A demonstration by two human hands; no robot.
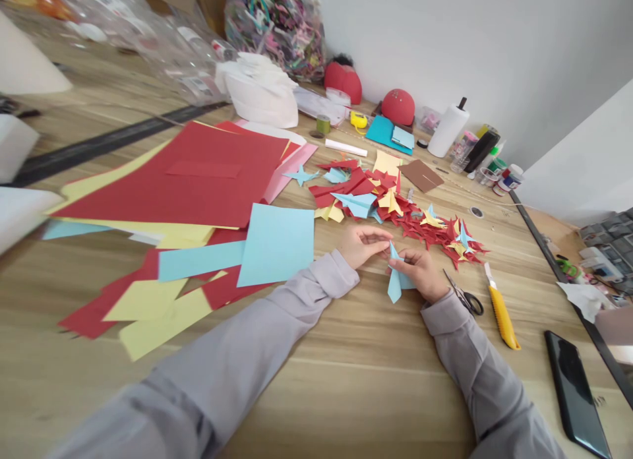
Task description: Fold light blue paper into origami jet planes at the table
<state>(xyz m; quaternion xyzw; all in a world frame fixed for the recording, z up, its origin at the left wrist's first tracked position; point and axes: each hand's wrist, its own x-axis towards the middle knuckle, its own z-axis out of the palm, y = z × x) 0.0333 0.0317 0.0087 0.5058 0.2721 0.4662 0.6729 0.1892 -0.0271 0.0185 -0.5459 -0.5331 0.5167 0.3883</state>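
Note:
Between my two hands is a folded light blue paper piece (394, 286), with points sticking out like a small origami plane or star. My left hand (364, 245) pinches its upper tip between thumb and fingers. Closed on its right side, my right hand (420, 271) presses the thumb across the folds. Just beyond my hands lies a pile of folded paper shapes in red, yellow and blue, with a blue paper plane (357, 204) on it. A flat blue sheet (279, 238) rests left of my left wrist, beside a blue strip (202, 261).
Large red sheets (222, 175) and yellow offcuts (165, 324) spread over the left side. Scissors (467, 297), a yellow utility knife (503, 314) and a black phone (576, 393) lie on the right. Along the wall stand bottles, a white roll (448, 130) and red domed objects (398, 107).

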